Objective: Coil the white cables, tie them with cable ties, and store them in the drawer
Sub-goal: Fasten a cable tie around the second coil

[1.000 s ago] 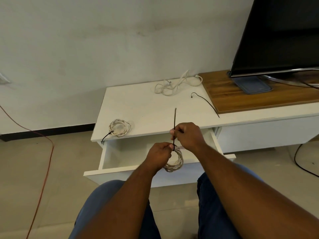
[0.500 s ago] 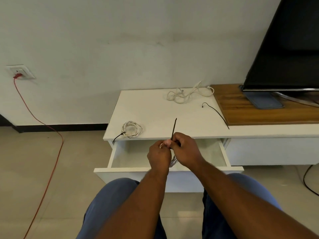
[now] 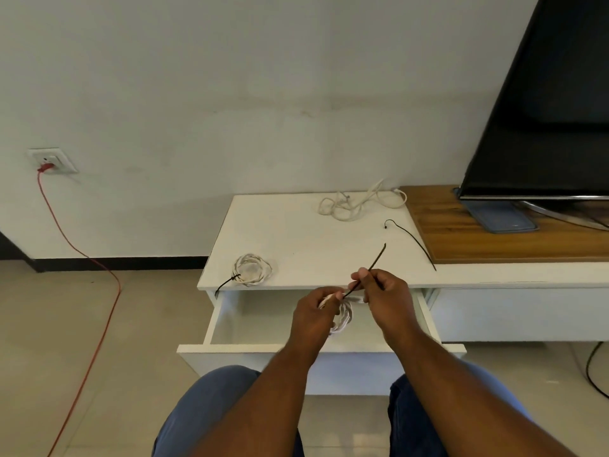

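My left hand (image 3: 314,313) grips a small coil of white cable (image 3: 343,318) above the open white drawer (image 3: 227,347). My right hand (image 3: 385,291) pinches the black cable tie (image 3: 375,262) that runs from the coil up and to the right. A tied white coil (image 3: 252,269) with a black tie tail lies on the cabinet top (image 3: 296,239) near its front left edge. A loose white cable (image 3: 357,202) lies tangled at the back. A spare black cable tie (image 3: 412,240) lies to the right.
A television (image 3: 547,127) stands on a wooden board (image 3: 461,239) at the right. A red cord (image 3: 82,258) runs from a wall socket (image 3: 52,159) down across the floor at the left. A black cord (image 3: 593,371) lies on the floor at the far right. My knees are below the drawer front.
The view has tilted up and shifted left, bringing the wall socket into sight. The tie's free end now leans to the right instead of standing upright, and the coil shows again below my left hand.
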